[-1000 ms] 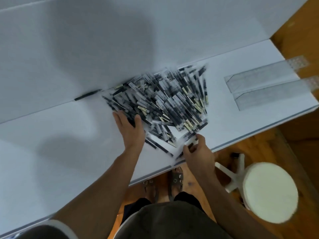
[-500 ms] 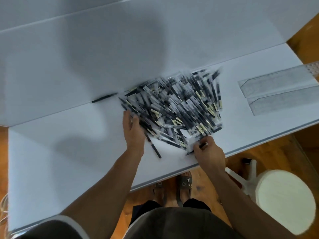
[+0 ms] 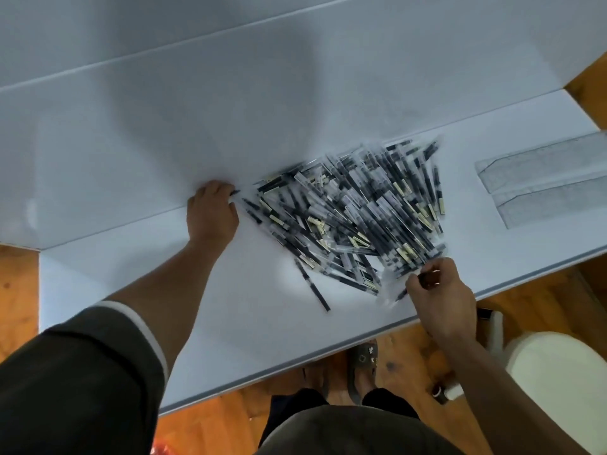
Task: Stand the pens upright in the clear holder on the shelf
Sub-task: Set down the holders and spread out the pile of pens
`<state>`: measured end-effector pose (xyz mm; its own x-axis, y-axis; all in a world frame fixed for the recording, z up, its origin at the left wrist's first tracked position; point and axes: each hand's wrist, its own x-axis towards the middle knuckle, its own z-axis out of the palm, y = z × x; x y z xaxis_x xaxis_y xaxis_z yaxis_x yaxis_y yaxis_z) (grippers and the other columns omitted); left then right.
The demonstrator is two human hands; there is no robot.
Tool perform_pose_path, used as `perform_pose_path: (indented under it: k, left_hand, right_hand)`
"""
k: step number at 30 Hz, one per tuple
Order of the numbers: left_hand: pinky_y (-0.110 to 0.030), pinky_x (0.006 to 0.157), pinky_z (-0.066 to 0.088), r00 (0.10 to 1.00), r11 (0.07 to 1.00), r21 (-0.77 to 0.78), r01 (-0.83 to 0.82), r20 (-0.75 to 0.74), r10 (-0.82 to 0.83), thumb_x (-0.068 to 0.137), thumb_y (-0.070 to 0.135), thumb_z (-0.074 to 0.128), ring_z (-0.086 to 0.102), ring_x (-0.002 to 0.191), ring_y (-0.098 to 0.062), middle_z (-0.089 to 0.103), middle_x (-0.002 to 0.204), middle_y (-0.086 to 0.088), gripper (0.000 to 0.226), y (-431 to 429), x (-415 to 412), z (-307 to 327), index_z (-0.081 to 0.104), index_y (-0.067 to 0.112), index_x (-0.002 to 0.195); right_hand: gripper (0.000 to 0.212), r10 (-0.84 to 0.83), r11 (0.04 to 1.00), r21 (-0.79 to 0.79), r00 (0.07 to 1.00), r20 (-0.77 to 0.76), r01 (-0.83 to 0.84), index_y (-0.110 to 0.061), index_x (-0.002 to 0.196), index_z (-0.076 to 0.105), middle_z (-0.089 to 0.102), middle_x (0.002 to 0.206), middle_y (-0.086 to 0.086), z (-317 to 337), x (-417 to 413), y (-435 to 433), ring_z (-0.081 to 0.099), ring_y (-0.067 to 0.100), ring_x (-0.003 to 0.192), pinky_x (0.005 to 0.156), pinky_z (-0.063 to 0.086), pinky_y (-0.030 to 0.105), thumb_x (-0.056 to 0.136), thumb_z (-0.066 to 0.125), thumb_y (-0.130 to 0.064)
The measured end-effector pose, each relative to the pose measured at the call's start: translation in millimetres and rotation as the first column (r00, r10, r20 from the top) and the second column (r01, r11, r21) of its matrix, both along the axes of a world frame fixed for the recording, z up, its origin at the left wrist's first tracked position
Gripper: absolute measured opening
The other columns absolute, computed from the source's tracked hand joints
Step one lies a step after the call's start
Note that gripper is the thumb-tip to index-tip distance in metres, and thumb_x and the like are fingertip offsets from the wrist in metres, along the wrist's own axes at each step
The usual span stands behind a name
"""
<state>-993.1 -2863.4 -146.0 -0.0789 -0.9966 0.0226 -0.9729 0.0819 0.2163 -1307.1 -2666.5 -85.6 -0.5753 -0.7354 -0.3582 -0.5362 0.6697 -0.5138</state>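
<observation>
A heap of black pens (image 3: 354, 211) in clear sleeves lies on the white table (image 3: 230, 307), right of centre. My left hand (image 3: 212, 213) is at the heap's left, against the back wall, with its fingers curled over a single black pen (image 3: 236, 192) whose tip pokes out. My right hand (image 3: 440, 300) is at the heap's near right corner and pinches a sleeved pen (image 3: 402, 293) between thumb and fingers. One loose pen (image 3: 312, 287) lies apart, near the front of the heap. No upright clear holder shows in this view.
Two flat clear ruled strips (image 3: 545, 185) lie at the table's right end. A white upright panel (image 3: 230, 110) closes off the back. A round white stool (image 3: 558, 382) stands on the wooden floor by the table's near right edge, next to my feet.
My left hand left the heap's near side and moved back and left to the stray pen by the wall. My right hand stayed at the heap's near right corner, holding a pen.
</observation>
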Motion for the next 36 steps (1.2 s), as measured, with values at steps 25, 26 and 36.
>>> perform_pose_path:
  k: [25, 26, 36]
  left_hand:
    - [-0.026, 0.054, 0.036, 0.275, 0.586, 0.73, -0.351, -0.518, 0.81, 0.091, 0.028, 0.057, 0.048, 0.062, -0.017, 0.052, 0.077, -0.007, 0.025, 106, -119, 23, 0.051, 0.007, 0.104]
    - [-0.027, 0.058, 0.036, 0.262, 0.572, 0.738, -0.358, -0.509, 0.82, 0.092, 0.031, 0.058, 0.047, 0.065, -0.016, 0.05, 0.081, -0.005, 0.029, 104, -126, 25, 0.046, 0.01, 0.108]
    - [-0.026, 0.061, 0.037, 0.067, 0.48, 0.723, -0.497, -0.519, 0.852, 0.094, 0.028, 0.059, 0.044, 0.062, -0.012, 0.052, 0.074, -0.002, 0.022, 99, -147, 23, 0.055, 0.007, 0.09]
  right_hand:
    - [0.027, 0.234, 0.972, -0.016, 0.967, 0.098, -0.234, -0.025, 0.119, 0.052, 0.063, 0.085, -0.012, 4, 22, -10, 0.061, 0.016, 0.076, 0.074, 0.049, 0.031, 0.094, 0.06, -0.033]
    - [0.028, 0.249, 0.968, -0.015, 0.964, 0.094, -0.249, -0.025, 0.12, 0.052, 0.063, 0.086, -0.012, 5, 19, -9, 0.06, 0.015, 0.075, 0.073, 0.048, 0.03, 0.094, 0.06, -0.033]
    - [0.033, 0.381, 0.924, -0.075, 0.918, 0.114, -0.374, -0.023, 0.125, 0.051, 0.062, 0.084, -0.008, 7, -36, -23, 0.059, 0.016, 0.076, 0.07, 0.044, 0.028, 0.094, 0.06, -0.03]
